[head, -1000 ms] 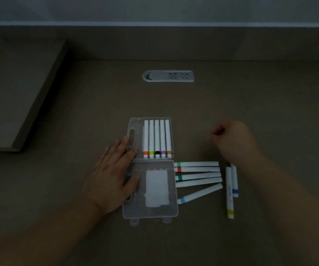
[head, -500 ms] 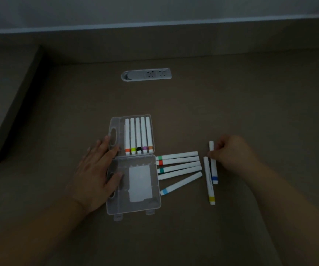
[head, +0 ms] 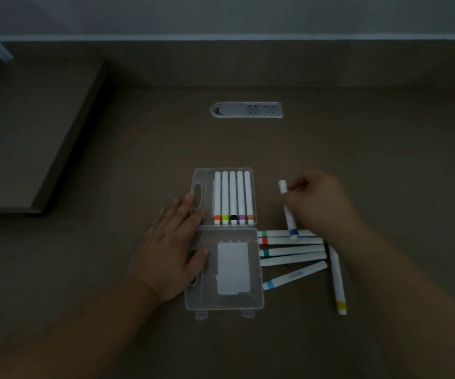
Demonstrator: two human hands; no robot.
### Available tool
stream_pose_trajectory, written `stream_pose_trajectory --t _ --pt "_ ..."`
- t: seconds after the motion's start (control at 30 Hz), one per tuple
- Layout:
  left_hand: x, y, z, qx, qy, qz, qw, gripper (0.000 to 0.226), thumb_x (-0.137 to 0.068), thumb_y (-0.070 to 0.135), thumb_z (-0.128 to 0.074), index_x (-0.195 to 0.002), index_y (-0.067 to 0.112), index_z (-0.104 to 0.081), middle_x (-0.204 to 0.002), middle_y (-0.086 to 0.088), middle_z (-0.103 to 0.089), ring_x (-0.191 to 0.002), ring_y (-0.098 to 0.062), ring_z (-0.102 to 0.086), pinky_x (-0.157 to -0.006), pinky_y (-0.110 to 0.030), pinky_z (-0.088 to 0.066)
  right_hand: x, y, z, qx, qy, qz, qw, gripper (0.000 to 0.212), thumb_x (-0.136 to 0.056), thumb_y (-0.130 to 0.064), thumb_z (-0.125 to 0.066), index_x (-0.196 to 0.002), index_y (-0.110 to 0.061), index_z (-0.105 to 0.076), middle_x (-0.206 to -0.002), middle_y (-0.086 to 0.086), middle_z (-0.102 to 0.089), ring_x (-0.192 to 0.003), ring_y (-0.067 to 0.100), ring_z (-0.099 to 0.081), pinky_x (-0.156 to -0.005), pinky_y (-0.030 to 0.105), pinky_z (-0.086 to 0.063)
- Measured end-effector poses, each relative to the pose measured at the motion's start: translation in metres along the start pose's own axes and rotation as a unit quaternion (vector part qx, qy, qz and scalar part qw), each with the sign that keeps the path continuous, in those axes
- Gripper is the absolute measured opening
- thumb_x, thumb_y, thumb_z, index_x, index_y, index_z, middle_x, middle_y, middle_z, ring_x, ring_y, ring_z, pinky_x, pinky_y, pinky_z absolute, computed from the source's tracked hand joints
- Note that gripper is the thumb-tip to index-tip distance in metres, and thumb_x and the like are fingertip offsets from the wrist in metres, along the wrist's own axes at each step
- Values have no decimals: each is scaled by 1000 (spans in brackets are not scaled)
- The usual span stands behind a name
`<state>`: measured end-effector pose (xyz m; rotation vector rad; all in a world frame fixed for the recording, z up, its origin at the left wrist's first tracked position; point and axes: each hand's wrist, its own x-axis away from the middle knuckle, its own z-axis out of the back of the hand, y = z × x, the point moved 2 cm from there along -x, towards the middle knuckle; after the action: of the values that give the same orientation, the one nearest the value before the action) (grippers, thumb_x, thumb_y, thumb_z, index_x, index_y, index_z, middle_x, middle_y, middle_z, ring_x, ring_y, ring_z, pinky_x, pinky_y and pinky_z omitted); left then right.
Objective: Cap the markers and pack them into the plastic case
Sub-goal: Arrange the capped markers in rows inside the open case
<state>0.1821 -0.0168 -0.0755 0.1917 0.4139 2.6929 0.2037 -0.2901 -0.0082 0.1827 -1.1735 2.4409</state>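
Nearest on the desk (head: 357, 160) is the yellow-band marker (head: 337, 280), lying alone to the right with its long axis running near-to-far and the yellow end toward the viewer. A bit farther and left of it sits a loose row of five markers (head: 292, 251), all lying left-to-right with their colour bands at the left end, next to the case; the nearest, light-blue-band one is skewed, its right end farther away. The plastic case (head: 225, 242) is open flat, its near half (head: 256, 269) carrying a white label, and the left hand (head: 171, 253) rests on its left edge with fingers spread flat, looks like it's just pinning the case down. The far half (head: 251, 187) already has five markers (head: 233, 198) packed side by side, long axes near-to-far, bands at the near end. To the right, the right hand (head: 319, 203) pinches the blue-band marker (head: 287, 212) clear of the desk, nearly upright in the view, blue end down over the loose row, white end pointing away. So I'd say we're mid-packing, roughly half done. Can't tell if it's properly capped, too dim. Next move probably: swing it left and line it up parallel with the packed ones before setting it in, though that far half already looks pretty full.
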Motion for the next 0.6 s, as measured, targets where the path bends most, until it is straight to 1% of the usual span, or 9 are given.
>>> stream_pose_trajectory --t 0.1,0.17,0.2,0.27,0.3,0.4,0.47,0.53,0.6 --pt "0 0 2 4 5 -2 1000 74 -90 62 -37 -154 37 -8 -163 11 14 -149 -9 15 -118 -32 8 -5 -32 -44 -9 -38 36 999 13 -87 -20 -70 -93 -26 -60 -89 -3 -62 -76 12 -62 -56 27 -47" --pt "1 0 3 4 10 -2 1000 74 -90 61 -40 -154 36 -13 -163 10 13 -149 -10 14 -118 -32 8 -9 -49 -70 -2 -46 60 997 13 -86 -19 -69 -89 -25 -58 -84 0 -62 -70 17 -64 -57 36 -55" --pt "1 0 4 8 11 -1 1000 74 -90 60 -41 -154 34 -16 -163 9 11 -150 -11 12 -118 -32 7 -12 -56 -81 9 -43 75 996 13 -85 -18 -69 -86 -23 -57 -81 2 -62 -68 20 -64 -59 38 -56" --pt "2 0 5 10 14 -7 1000 74 -89 59 -43 -153 31 -20 -164 6 8 -150 -12 10 -120 -32 6 -17 -67 -96 47 -37 102 993 10 -83 -18 -67 -86 -19 -57 -80 4 -63 -71 24 -64 -62 34 -53" --pt "2 0 6 11 17 -11 1000 74 -88 59 -43 -153 30 -22 -164 5 6 -150 -12 9 -121 -33 5 -20 -70 -102 66 -29 110 991 9 -83 -18 -66 -87 -17 -59 -81 5 -64 -75 25 -64 -64 33 -52" --pt "3 -2 7 18 13 -6 1000 74 -88 58 -42 -153 31 -19 -164 6 7 -150 -11 12 -122 -35 4 -28 -75 -112 96 -9 117 988 9 -83 -19 -65 -90 -14 -60 -87 7 -65 -83 27 -63 -71 35 -53" --pt "3 -2 7 20 16 -7 1000 74 -88 58 -43 -153 31 -19 -164 6 8 -150 -11 14 -122 -34 7 -31 -75 -117 114 1 119 986 9 -82 -22 -65 -87 -17 -59 -85 6 -65 -83 27 -62 -70 36 -53" --pt "3 -2 8 20 15 -8 1000 75 -88 58 -43 -153 31 -18 -164 6 9 -149 -10 15 -121 -33 8 -33 -75 -121 129 3 122 984 11 -82 -26 -66 -87 -19 -58 -85 4 -64 -83 26 -62 -72 39 -55" --pt "3 -2 8 19 14 -8 1000 75 -89 58 -42 -154 32 -15 -164 6 10 -149 -10 15 -121 -33 8 -34 -77 -121 131 -15 118 984 15 -82 -31 -68 -86 -19 -60 -84 2 -64 -81 23 -62 -72 39 -55"
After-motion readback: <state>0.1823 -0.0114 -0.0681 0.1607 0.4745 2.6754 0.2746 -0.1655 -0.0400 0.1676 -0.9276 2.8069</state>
